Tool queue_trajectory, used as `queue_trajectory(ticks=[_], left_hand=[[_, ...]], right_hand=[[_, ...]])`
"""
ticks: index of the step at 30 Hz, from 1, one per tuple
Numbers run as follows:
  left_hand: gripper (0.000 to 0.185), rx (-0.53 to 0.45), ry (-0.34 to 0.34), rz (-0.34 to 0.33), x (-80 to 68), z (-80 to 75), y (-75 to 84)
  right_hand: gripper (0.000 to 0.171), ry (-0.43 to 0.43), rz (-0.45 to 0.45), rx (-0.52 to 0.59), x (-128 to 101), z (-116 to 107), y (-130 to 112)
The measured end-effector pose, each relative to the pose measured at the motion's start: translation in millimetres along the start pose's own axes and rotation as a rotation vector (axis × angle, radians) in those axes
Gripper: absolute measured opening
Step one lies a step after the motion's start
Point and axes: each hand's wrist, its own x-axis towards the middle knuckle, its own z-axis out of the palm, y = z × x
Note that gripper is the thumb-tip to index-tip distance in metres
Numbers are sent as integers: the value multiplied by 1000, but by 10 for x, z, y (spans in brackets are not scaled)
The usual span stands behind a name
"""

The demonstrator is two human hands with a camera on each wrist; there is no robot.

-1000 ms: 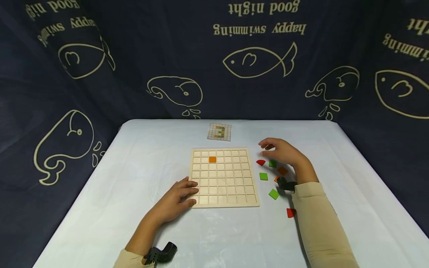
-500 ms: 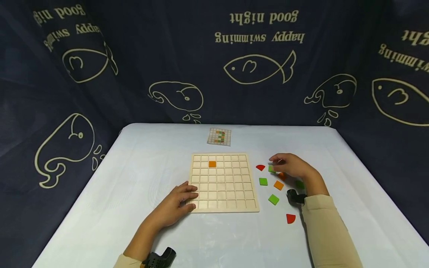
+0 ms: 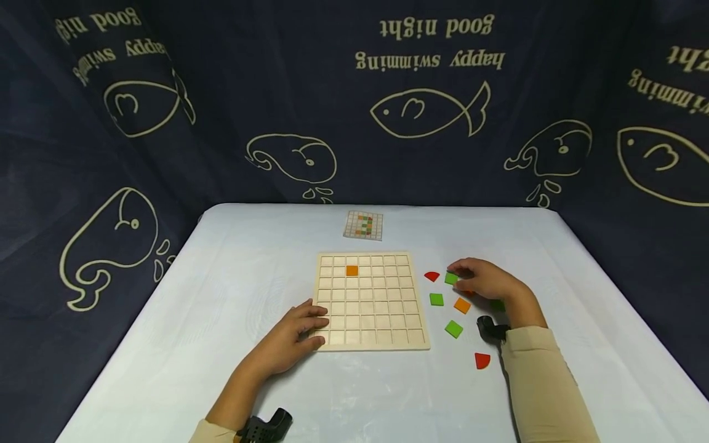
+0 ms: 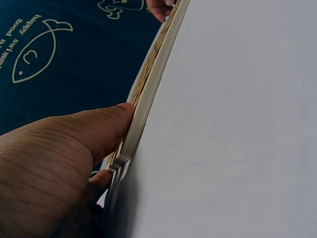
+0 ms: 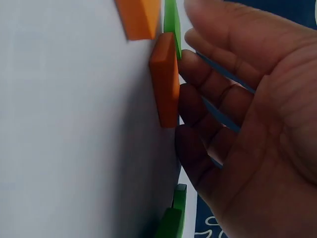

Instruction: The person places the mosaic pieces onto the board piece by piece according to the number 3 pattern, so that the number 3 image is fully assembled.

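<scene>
On the pale worktop, the left hand rests flat-fingered against the near-left corner of the wooden grid board; the right hand curls its grip about a green tile among loose pieces right of the board; picking seems underway; next, I judge, comes a clean lift toward a cell.

"good night" and "happy swimming", upside down on the dark curtain

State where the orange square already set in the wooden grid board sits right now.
In the head view, the orange square lies in the grid board, second row from the far edge, third cell from the left, well clear of the left hand.
</scene>
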Motion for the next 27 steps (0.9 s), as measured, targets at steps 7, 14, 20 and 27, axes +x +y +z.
queue_trajectory(ticks=[7, 14, 20, 27], left_hand=[[35, 5, -2, 2, 10, -10, 14], [35, 3, -14, 10, 24, 13, 4], [34, 17, -3, 6, 11, 28, -1], [33, 32, 11, -6, 10, 18, 20]], right_hand=[[43, -1, -3, -9, 2, 16, 9], [38, 13, 10, -43, 2, 31, 31], [34, 29, -45, -42, 14, 61, 43], [34, 31, -28, -52, 48, 55, 19]])
